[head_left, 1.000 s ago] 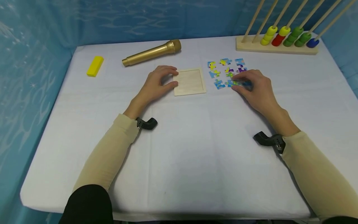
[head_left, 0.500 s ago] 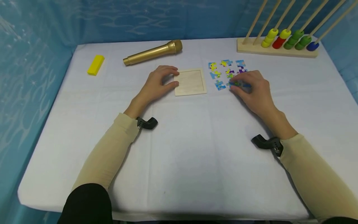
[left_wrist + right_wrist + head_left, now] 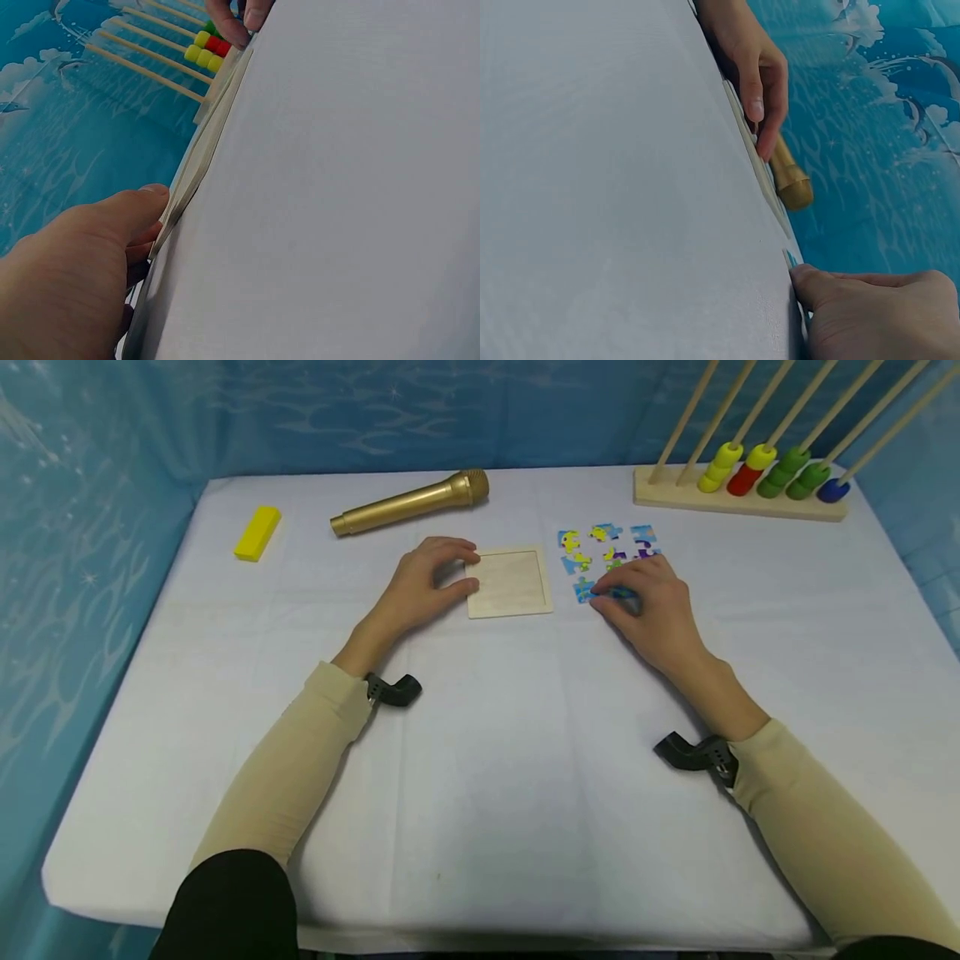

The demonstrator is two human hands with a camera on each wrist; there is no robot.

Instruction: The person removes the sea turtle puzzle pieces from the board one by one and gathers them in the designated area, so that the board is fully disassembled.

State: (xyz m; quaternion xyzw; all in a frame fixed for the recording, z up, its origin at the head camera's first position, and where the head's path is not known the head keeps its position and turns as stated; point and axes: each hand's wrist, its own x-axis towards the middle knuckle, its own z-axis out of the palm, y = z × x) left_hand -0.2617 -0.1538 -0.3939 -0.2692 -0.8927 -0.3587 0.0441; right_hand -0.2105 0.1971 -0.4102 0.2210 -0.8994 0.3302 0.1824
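Observation:
A pale wooden puzzle tray with a raised rim lies flat on the white tablecloth. My left hand holds its left edge, thumb towards me and fingers on the far side. In the left wrist view the thumb lies against the tray's rim. To the right, small printed jigsaw pieces are spread in loose rows. My right hand reaches over the lower row, pinching a blue jigsaw piece at the row's left end. The right wrist view shows that piece at the thumb tip; fingers hide other pieces.
A gold microphone lies behind the tray. Farther left is a yellow block. At the back right stands a bead abacus with tall wooden rods. Blue patterned cloth hangs along the table's back.
My right hand has moved left along the lower row of pieces, and its thumb and fingertips have come together. My left hand stays at the tray.

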